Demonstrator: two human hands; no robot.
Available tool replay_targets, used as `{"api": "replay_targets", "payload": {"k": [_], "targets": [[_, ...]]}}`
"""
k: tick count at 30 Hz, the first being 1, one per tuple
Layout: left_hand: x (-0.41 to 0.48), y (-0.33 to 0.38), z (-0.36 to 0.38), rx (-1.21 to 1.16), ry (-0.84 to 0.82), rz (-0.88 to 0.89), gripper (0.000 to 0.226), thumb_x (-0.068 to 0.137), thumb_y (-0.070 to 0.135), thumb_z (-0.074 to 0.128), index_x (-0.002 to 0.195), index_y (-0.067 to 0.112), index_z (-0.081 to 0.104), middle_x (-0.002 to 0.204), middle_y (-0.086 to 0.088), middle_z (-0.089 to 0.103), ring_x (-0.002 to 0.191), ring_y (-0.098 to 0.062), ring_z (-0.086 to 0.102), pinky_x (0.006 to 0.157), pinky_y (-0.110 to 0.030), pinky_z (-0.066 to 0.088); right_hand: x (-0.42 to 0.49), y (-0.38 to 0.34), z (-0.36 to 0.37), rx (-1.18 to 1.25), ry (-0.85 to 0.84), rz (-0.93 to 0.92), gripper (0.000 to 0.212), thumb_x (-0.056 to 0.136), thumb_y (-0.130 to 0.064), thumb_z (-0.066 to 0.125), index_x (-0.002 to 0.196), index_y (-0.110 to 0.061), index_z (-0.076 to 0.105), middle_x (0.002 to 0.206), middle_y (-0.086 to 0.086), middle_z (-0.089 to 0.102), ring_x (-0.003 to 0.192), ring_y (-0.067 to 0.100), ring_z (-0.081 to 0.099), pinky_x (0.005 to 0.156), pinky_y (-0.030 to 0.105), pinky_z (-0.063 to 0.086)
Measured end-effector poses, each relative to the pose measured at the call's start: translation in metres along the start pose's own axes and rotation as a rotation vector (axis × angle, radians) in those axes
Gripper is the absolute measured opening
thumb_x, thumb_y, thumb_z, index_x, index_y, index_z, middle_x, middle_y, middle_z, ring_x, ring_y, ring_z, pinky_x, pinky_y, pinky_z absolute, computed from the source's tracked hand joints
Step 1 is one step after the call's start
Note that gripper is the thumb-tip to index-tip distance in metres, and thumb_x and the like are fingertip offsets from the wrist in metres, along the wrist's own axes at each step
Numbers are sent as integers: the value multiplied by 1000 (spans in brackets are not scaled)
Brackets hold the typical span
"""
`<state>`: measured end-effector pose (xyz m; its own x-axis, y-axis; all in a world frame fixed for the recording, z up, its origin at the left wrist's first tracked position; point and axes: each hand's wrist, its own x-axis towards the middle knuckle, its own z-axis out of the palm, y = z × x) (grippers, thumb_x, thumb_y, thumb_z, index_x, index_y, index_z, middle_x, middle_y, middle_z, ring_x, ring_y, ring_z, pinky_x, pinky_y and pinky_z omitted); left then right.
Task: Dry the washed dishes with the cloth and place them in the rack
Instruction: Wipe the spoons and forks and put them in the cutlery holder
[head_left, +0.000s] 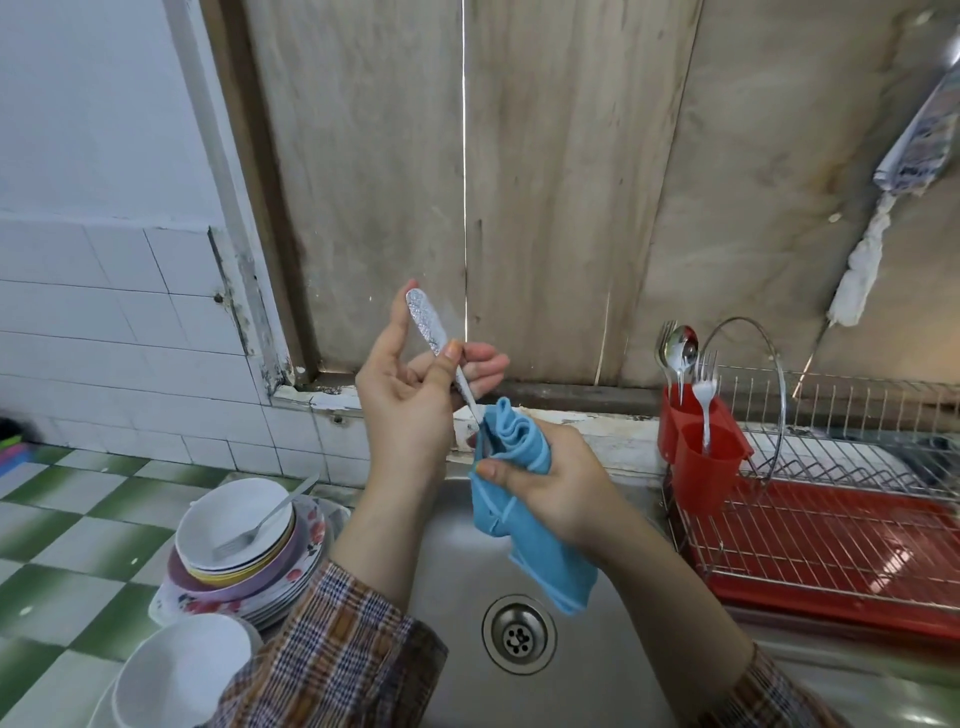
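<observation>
Red cutlery holder (696, 447) hangs at near left corner of wire rack (852, 467). Its back cup holds a metal spoon (682, 348) and metal forks, heads up; its front cup holds one white plastic fork (706, 395). Rack sits on a red tray (831, 551), right of the sink (447, 582). The cloth's tail hangs over the basin, above the drain (518, 635). On the green-checked counter left of the sink: stack of plates and bowls (249, 566), with a metal fork (260, 525) lying in the top white bowl, handle over the rim. A second white bowl (176, 670) sits nearer, partly behind the plaid sleeve (332, 660). Over the sink, left hand (410, 400) pinches the utensil (431, 327) at mid-handle, thumb in front and fingertips behind, one finger straight up along the patterned handle. The utensil tilts, its lower end buried in the blue cloth (524, 525), so spoon or fork cannot be told. Right hand (556, 493) has its fingers curled round the bunched cloth, thumb pressed on the front. Both forearms cross in front of the basin and hide part of the stack's right edge.
</observation>
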<state>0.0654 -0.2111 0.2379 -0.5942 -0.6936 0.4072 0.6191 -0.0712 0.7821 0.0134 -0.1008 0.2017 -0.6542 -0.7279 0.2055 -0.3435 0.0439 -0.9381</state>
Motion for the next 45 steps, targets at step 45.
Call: {"api": "replay_targets", "payload": {"k": [45], "targets": [[-10,11,-21,-111,152,203,45,95,-11,44,121,25,38,70,-12,71,69,-28,72,66,-33,59,4,4,7,141,334,-23,13,82,-17,74,77,-24,64,77,-3,69,78,21,67,75,37,56]]}}
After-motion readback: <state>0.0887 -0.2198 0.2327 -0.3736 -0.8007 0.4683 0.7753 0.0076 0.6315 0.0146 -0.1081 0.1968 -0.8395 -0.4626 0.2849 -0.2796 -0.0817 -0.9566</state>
